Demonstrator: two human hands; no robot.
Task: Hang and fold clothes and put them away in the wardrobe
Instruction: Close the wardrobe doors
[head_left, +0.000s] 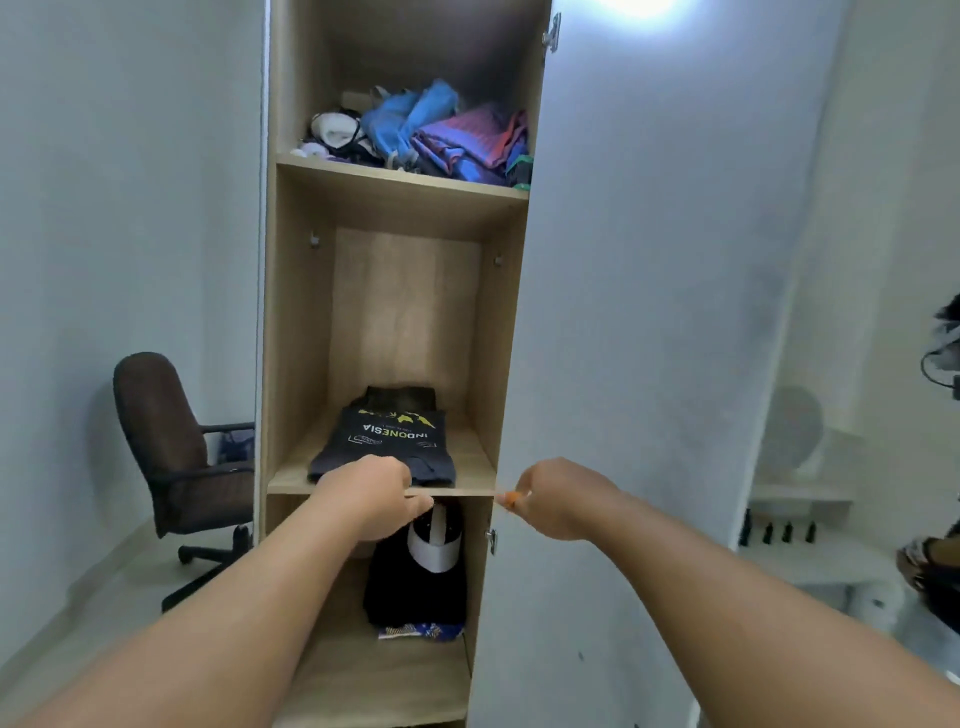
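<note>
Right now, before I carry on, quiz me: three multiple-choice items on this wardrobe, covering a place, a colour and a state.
1. Where does the folded INDONESIA shirt lie?
A. top shelf
B. middle shelf
C. floor
2. What colour is the chair?
A. brown
B. white
C. red
3. How is the wardrobe door?
A. shut
B. missing
C. swung open

1 B: it lies on the middle shelf, by the left hand.
2 A: its back and seat are dark brown.
3 C: all the shelves show.
</note>
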